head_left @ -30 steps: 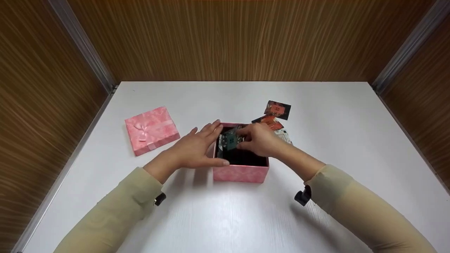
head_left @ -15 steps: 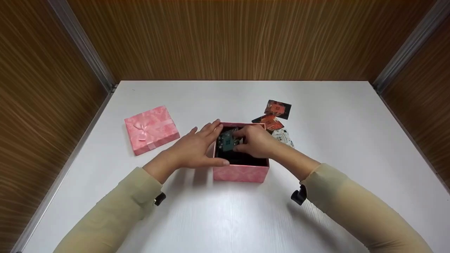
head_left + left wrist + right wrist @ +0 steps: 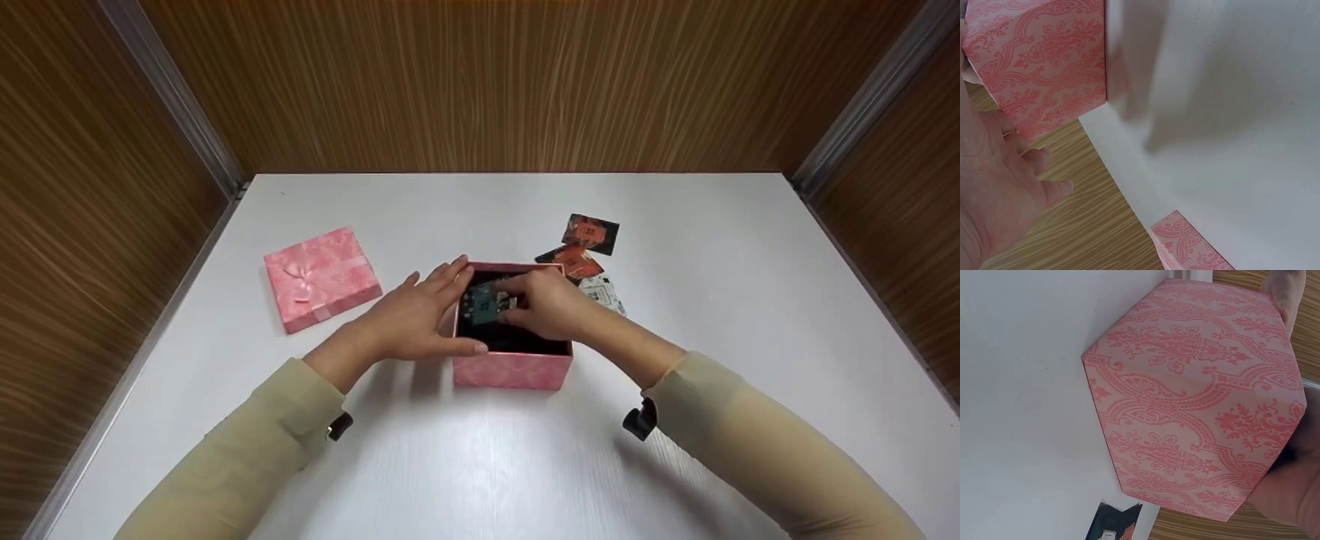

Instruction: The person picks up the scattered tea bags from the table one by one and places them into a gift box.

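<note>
A pink patterned gift box (image 3: 512, 371) with a dark inside stands lidless on the white table. My left hand (image 3: 416, 319) rests along its left rim, fingers and thumb extended; the left wrist view shows the fingers reaching past the box wall (image 3: 1050, 62). Inside the box, my right hand (image 3: 551, 300) pinches a dark green printed card (image 3: 484, 304) between thumb and fingers, the card lying toward the left side. In the right wrist view the box's outer walls (image 3: 1185, 416) cover most of that hand, and its fingertips are hidden.
The pink lid (image 3: 322, 277) with a bow lies to the left. Behind the box on the right are a dark card with an orange print (image 3: 591, 234), an orange card (image 3: 574, 261) overlapping it, and a white card (image 3: 600, 292). A wood-grain panel (image 3: 480, 90) rises behind the table.
My right hand has moved slightly left and lower into the box with the green card, which now sits flatter and deeper. The left hand has stayed at the rim.
</note>
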Tool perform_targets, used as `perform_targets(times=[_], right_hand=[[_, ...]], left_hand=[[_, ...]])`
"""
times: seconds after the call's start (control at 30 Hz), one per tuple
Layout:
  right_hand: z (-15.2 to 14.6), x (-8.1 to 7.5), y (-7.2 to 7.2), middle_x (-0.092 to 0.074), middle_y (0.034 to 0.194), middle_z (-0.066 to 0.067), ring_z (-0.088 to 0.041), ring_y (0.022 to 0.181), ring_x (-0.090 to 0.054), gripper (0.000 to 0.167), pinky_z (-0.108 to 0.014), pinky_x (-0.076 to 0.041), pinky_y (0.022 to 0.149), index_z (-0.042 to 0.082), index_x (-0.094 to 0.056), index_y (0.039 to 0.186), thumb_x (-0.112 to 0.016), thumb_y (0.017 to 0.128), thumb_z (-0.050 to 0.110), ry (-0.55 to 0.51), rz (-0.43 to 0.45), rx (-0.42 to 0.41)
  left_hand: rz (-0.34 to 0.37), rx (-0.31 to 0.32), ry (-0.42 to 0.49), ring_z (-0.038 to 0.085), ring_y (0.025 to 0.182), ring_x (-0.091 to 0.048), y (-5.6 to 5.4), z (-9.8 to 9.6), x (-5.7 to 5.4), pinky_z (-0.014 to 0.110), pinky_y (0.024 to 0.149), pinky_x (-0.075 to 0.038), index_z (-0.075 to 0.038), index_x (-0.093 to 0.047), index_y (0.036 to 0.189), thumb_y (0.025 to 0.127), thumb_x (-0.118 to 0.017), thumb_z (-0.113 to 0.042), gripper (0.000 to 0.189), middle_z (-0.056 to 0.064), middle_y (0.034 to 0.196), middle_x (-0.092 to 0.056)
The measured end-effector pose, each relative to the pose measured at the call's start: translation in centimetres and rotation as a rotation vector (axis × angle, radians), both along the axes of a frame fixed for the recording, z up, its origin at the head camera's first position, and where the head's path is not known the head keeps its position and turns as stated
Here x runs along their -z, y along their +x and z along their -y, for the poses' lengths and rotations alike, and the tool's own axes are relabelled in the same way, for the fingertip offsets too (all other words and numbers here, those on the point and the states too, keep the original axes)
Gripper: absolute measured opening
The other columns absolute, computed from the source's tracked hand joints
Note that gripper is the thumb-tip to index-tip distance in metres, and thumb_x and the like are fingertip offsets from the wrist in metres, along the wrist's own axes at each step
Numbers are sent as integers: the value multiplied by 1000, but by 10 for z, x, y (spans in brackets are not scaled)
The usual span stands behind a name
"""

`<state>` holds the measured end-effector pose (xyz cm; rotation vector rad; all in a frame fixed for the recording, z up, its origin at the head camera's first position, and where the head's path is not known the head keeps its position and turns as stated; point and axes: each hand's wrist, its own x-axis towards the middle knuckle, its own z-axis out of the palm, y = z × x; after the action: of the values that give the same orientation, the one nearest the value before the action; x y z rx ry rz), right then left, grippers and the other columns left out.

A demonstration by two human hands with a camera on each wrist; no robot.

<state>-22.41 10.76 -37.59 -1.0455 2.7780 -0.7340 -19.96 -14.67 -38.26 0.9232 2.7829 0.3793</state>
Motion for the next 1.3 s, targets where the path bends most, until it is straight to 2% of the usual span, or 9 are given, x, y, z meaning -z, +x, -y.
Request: perform_targets(times=[0.2, 0.5, 0.7, 0.8, 0.9, 0.97, 1.03, 1.17, 1.3], right_hand=[[-3, -2, 2, -75, 124, -18, -29, 109, -73, 46, -48, -59, 97, -1, -70, 137, -81, 95, 16, 22, -10, -19], [-10, -5, 1, -77, 119, -18, -26, 101, -72, 40, -48, -60, 91, -1, -73, 133, -80, 94, 9, -24, -40, -44], [-22, -14, 1, -77, 118, -16, -23, 105, -75, 40, -45, -61, 91, 1, -72, 136, -77, 96, 7, -145, -2, -11], [-32, -22, -2, -78, 114, -16, -25, 103, -77, 39, -41, -62, 90, 0, -71, 135, -76, 98, 8, -252, -9, 28], [-47, -29, -9, -79, 112, -16, -27, 98, -77, 37, -32, -63, 81, -2, -71, 135, -74, 99, 5, -382, -4, 92], [-58, -33, -16, -78, 111, -16, -24, 95, -77, 35, -24, -61, 77, -3, -71, 134, -73, 99, 3, -474, 11, 145], [-70, -33, -23, -78, 112, -17, -18, 94, -77, 34, -19, -59, 77, -2, -71, 134, -72, 101, 5, -523, 23, 199], [-95, -25, -39, -76, 120, -15, -10, 101, -73, 37, -15, -55, 85, 3, -70, 137, -73, 103, 15, -501, 24, 284], [-116, -5, -51, -74, 127, -15, -20, 113, -69, 39, -22, -55, 89, 4, -69, 139, -73, 103, 20, -430, 73, 334]], left_hand=[[-5, -2, -1, 29, 163, -10, -2, 0, 0, 59, 128, -14, -13, -9, 172, 88, -49, -90, 121, 1, 179, 1], [-9, -2, 16, 30, 163, -12, -2, 2, 1, 60, 128, -15, -12, -11, 172, 87, -50, -90, 121, 2, 179, -1], [-13, -1, 20, 30, 163, -11, -2, 2, 2, 60, 128, -15, -12, -11, 172, 88, -49, -90, 121, 5, 179, -3], [-23, 0, 18, 30, 163, -12, -2, 2, 3, 60, 128, -15, -12, -10, 171, 87, -48, -91, 122, 5, 179, -3], [-29, 1, 12, 29, 163, -11, -2, 1, 3, 60, 128, -14, -12, -10, 172, 87, -48, -91, 122, 3, 179, -2], [-29, 0, 10, 30, 163, -12, -2, 1, 3, 60, 128, -14, -12, -10, 172, 87, -49, -90, 122, 3, 179, -1], [-27, -2, 11, 30, 163, -12, -1, 0, 3, 60, 128, -14, -12, -11, 172, 87, -51, -90, 122, 3, 179, -2], [-24, -5, 20, 29, 163, -11, -1, 0, 3, 60, 128, -14, -11, -11, 171, 87, -53, -89, 122, 4, 179, -3], [-24, -6, 19, 28, 163, -11, -1, -1, 3, 60, 128, -13, -11, -11, 171, 87, -52, -89, 122, 5, 179, -5]])
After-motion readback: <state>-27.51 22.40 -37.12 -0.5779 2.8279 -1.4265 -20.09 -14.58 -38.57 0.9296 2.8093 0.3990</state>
